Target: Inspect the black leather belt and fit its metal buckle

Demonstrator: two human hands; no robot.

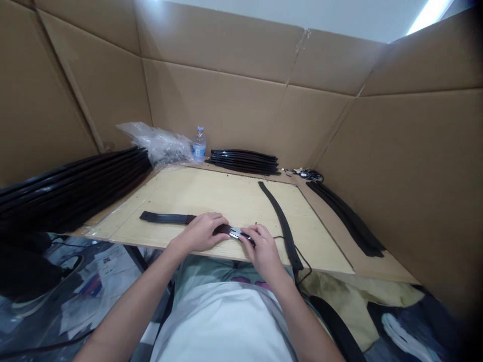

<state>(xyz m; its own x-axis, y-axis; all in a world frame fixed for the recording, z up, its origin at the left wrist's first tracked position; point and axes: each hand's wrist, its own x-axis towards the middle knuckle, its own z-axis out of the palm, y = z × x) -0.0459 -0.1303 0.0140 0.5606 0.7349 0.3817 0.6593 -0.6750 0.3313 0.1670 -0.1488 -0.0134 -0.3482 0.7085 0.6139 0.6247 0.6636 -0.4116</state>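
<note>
A long dark strip lies near the front edge of the pale board, its left end flat on the surface. My left hand is closed around the strip's right part. A small silver and black piece sits at the strip's right end, between my hands. My right hand pinches this piece with thumb and fingers. Just right of my right hand lies a separate curved black strip, with a thin black cable beside it. Exactly how the silver piece meets the strip is too small to tell.
Dark strips are piled at the left, more at the back, and a few at the right. Clear plastic bags and a bottle stand at the back left. Cardboard walls surround the board.
</note>
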